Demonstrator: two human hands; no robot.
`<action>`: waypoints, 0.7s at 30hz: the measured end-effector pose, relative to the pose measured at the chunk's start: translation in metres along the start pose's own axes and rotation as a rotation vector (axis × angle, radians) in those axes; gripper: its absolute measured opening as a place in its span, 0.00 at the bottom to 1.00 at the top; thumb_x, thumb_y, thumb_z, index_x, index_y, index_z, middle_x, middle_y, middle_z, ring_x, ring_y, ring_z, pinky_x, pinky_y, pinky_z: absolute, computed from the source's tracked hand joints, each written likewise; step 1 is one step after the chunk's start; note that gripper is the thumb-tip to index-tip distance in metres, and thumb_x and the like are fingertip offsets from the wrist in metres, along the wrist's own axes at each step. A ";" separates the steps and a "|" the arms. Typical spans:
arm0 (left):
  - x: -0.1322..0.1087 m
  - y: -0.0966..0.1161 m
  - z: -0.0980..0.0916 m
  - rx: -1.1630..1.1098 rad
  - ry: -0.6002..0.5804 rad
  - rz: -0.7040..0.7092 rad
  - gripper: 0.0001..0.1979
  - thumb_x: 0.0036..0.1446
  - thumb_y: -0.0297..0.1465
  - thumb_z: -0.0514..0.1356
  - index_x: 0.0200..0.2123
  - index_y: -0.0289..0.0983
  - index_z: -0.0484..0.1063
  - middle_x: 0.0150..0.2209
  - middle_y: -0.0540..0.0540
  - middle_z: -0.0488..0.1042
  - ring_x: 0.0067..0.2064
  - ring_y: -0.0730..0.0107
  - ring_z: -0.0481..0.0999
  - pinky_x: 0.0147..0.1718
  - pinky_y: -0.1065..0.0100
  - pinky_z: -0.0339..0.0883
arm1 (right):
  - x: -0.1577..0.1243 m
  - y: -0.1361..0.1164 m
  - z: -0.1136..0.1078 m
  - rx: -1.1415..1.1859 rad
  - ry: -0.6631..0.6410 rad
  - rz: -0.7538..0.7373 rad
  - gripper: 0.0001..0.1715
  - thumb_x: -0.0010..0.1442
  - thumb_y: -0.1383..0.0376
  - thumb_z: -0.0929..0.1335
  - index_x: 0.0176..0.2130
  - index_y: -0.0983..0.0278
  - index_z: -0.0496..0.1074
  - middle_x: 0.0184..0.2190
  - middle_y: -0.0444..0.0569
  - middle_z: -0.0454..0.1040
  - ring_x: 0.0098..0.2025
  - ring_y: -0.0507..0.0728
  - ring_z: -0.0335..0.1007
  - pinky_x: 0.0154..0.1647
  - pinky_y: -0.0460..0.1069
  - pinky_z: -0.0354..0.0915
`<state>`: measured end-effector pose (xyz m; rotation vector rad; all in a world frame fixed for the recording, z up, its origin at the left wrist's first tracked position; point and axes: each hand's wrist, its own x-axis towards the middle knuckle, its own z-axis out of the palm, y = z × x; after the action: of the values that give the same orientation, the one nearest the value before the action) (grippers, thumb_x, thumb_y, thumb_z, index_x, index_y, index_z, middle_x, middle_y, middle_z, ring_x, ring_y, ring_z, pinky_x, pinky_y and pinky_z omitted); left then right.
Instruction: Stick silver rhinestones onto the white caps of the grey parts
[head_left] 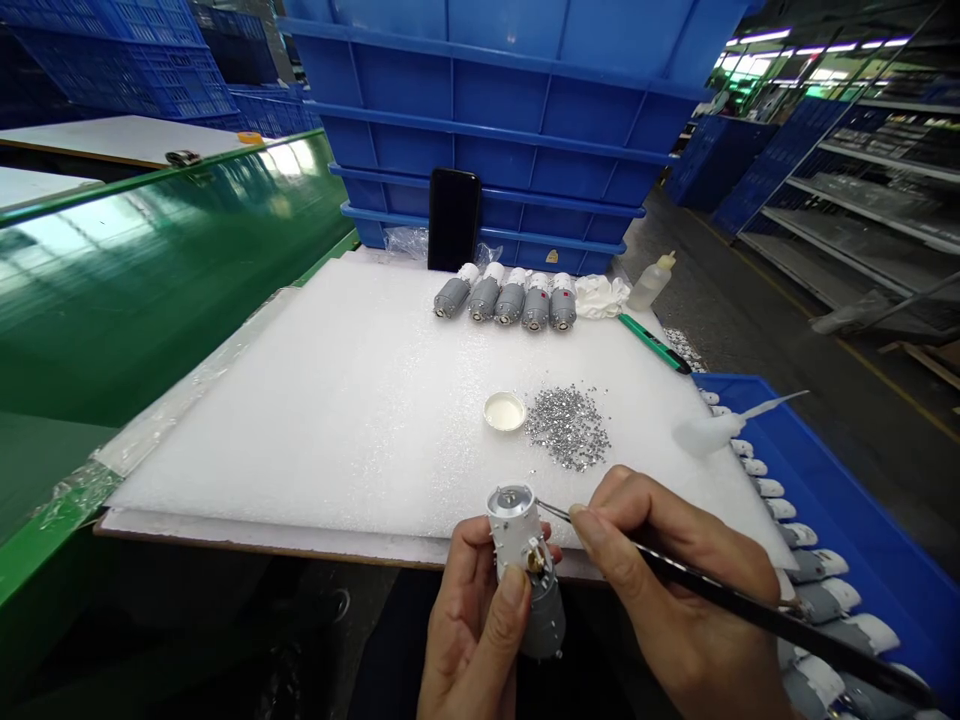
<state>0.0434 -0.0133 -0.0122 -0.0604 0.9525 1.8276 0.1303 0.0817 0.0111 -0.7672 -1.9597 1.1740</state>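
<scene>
My left hand (pixel 480 610) is closed around a white-and-grey cylindrical unit (pixel 517 530), held nearly upright past the table's front edge. Small studs stick out of its white upper part, and a brass-coloured piece shows on its side. In my right hand (pixel 675 590) is a pair of long black tweezers (pixel 720 600); their thin metal tips touch or nearly touch the unit's white rim from the right. Beyond the hands, a heap of tiny silvery pieces (pixel 568 428) lies on the white foam sheet (pixel 315 400), beside a small round dish (pixel 505 411) with pale contents.
Several similar units (pixel 510 298) stand in a row at the back, before a phone (pixel 453 220) and stacked blue crates (pixel 495 130). A green pen-like tool (pixel 654 343), squeeze bottle (pixel 651 283) and long-nozzled bottle (pixel 709 432) lie right. A blue bin (pixel 847 480) holds more units.
</scene>
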 end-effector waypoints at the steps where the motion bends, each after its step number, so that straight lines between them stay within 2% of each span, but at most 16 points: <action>1: 0.000 -0.001 -0.001 -0.002 -0.002 -0.001 0.11 0.53 0.32 0.69 0.40 0.42 0.76 0.43 0.46 0.79 0.53 0.55 0.74 0.53 0.62 0.63 | 0.000 0.001 0.000 0.005 0.003 0.001 0.14 0.64 0.66 0.67 0.26 0.62 0.64 0.21 0.41 0.62 0.22 0.49 0.58 0.21 0.45 0.56; 5: 0.001 -0.001 -0.001 -0.002 -0.005 0.012 0.11 0.52 0.33 0.70 0.40 0.42 0.77 0.43 0.46 0.80 0.52 0.56 0.74 0.51 0.64 0.65 | 0.001 0.003 0.002 -0.005 0.015 0.011 0.15 0.64 0.65 0.67 0.25 0.62 0.65 0.21 0.42 0.64 0.22 0.50 0.60 0.20 0.45 0.57; 9: 0.003 0.000 -0.001 -0.079 0.006 -0.043 0.08 0.55 0.35 0.68 0.38 0.41 0.80 0.39 0.46 0.80 0.44 0.61 0.77 0.45 0.66 0.67 | 0.006 -0.001 0.002 -0.007 -0.003 0.062 0.13 0.63 0.63 0.68 0.26 0.61 0.68 0.22 0.43 0.70 0.22 0.51 0.65 0.19 0.44 0.60; 14: 0.005 0.009 -0.008 -0.157 -0.100 -0.313 0.21 0.67 0.39 0.52 0.46 0.31 0.80 0.41 0.35 0.80 0.31 0.66 0.76 0.32 0.69 0.68 | 0.004 -0.004 -0.008 -0.022 0.143 -0.049 0.11 0.60 0.65 0.70 0.26 0.59 0.69 0.20 0.41 0.68 0.21 0.50 0.64 0.19 0.43 0.62; 18: 0.008 0.015 -0.011 -0.221 -0.228 -0.453 0.27 0.69 0.38 0.43 0.48 0.28 0.78 0.33 0.37 0.78 0.25 0.70 0.75 0.25 0.73 0.66 | -0.005 0.010 -0.024 -0.125 0.119 -0.060 0.10 0.62 0.67 0.68 0.28 0.59 0.68 0.22 0.41 0.67 0.21 0.50 0.64 0.19 0.43 0.61; 21: 0.009 0.015 -0.012 -0.276 -0.283 -0.515 0.29 0.70 0.38 0.41 0.48 0.26 0.78 0.28 0.39 0.76 0.23 0.71 0.74 0.23 0.75 0.64 | -0.010 0.021 -0.032 -0.194 0.120 -0.043 0.11 0.63 0.66 0.68 0.28 0.59 0.67 0.22 0.40 0.67 0.22 0.50 0.63 0.20 0.43 0.60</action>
<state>0.0231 -0.0167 -0.0158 -0.1935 0.4286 1.4255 0.1644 0.0978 0.0003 -0.8698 -1.9981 0.9001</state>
